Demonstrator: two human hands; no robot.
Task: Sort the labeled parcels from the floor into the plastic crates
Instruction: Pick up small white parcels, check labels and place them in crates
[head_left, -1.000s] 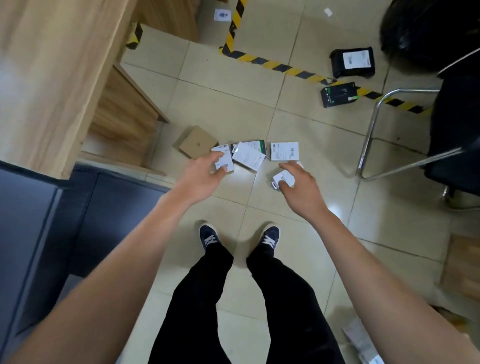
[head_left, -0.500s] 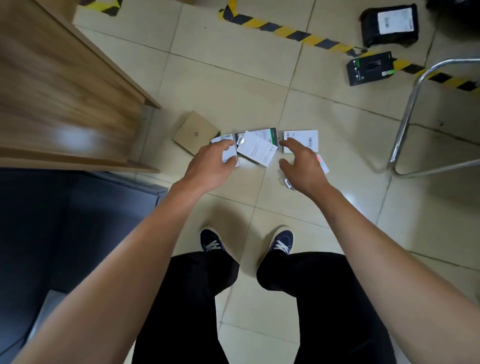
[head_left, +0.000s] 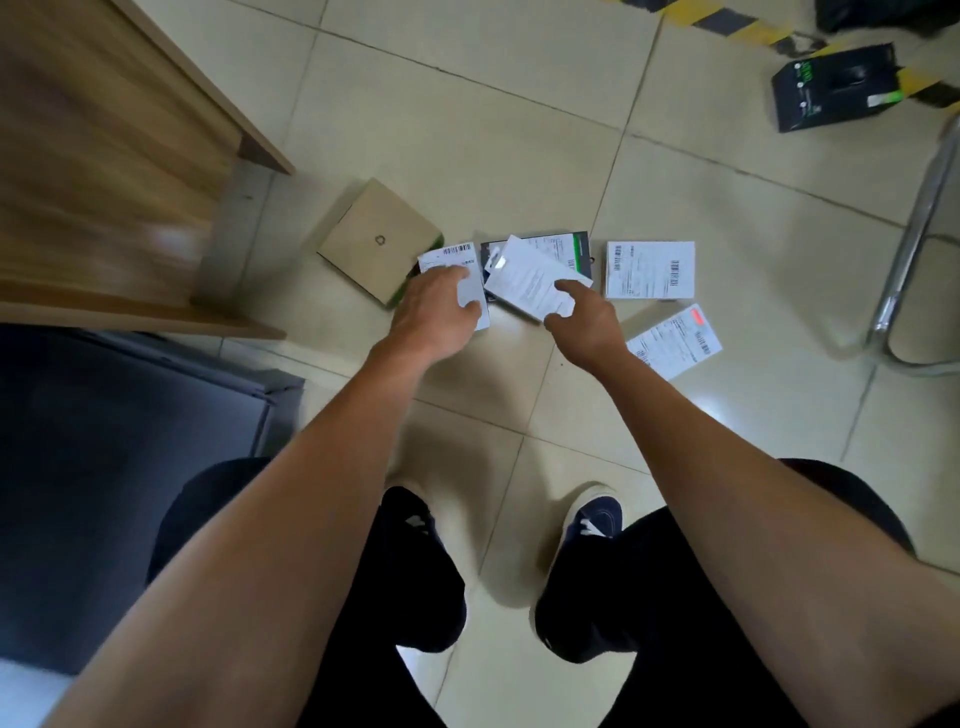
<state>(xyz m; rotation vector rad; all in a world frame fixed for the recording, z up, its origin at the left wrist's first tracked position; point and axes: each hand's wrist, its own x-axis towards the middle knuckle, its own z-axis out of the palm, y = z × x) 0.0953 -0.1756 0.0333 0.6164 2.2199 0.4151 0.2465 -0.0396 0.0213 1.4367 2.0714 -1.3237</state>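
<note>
Four white labeled parcels lie on the floor: one (head_left: 457, 260), a second (head_left: 524, 278), a third (head_left: 649, 269), a fourth (head_left: 675, 345). One brown cardboard box (head_left: 376, 240), two dark boxes (head_left: 566, 249) (head_left: 834, 88), two hands (head_left: 434, 312) (head_left: 584, 317).

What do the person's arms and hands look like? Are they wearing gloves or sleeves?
No gloves and no sleeves show. The left hand and the right hand are bare, and both forearms are bare right to the picture's edge. No watch, ring or bracelet can be seen. Lower down, the person wears black trousers and dark shoes with white soles.
</note>
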